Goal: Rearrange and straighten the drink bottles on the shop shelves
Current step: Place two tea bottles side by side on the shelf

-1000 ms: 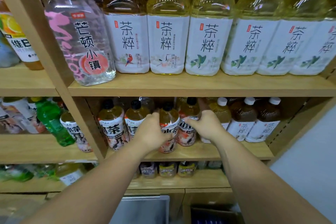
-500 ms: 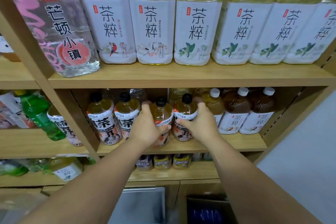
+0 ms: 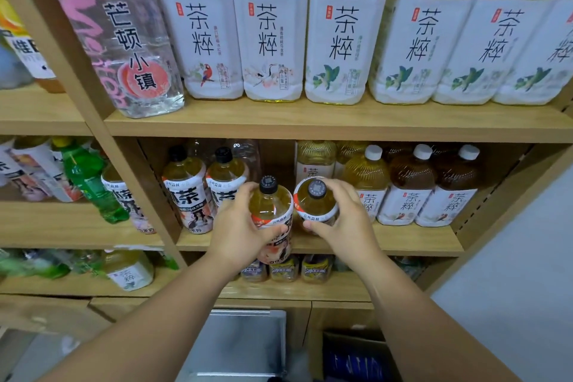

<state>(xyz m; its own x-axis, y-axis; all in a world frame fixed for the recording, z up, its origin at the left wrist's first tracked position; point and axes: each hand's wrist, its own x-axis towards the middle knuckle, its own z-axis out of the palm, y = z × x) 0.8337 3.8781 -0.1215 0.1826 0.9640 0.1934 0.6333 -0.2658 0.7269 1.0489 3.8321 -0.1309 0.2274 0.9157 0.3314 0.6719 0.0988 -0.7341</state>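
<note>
**Two black-capped tea bottles gripped at the middle shelf**

The left hand (image 3: 238, 226) grips a black-capped tea bottle (image 3: 274, 211). Its thumb lies across the front of the label and its fingers curl round the far side. This bottle sits just right of the palm, tilted with its cap toward the camera. Its lower end overlaps the front edge of the middle shelf (image 3: 403, 242).

The right hand (image 3: 344, 220) grips a second black-capped bottle (image 3: 316, 208), which lies just left of its palm. The thumb is at the near side and the fingers wrap over the shoulder. This one is tipped further, so the cap top faces the camera almost squarely. The two bottles lie side by side between the hands; whether they touch cannot be told.

Just left of the left hand, two matching bottles (image 3: 189, 192) stand upright on the same shelf. Right of the right hand stands a row of white-capped tea bottles (image 3: 409, 192), the nearest just beside its fingers. Beyond the hands, further back on the shelf, stands a pale tea bottle (image 3: 314, 161).

Above both hands, large white-labelled tea bottles (image 3: 273, 40) line the upper shelf (image 3: 310, 124). A large clear bottle with pink lettering (image 3: 124, 40) stands up and to the left. Below the hands, small yellow-labelled bottles (image 3: 283, 270) sit on the lower shelf.
</note>
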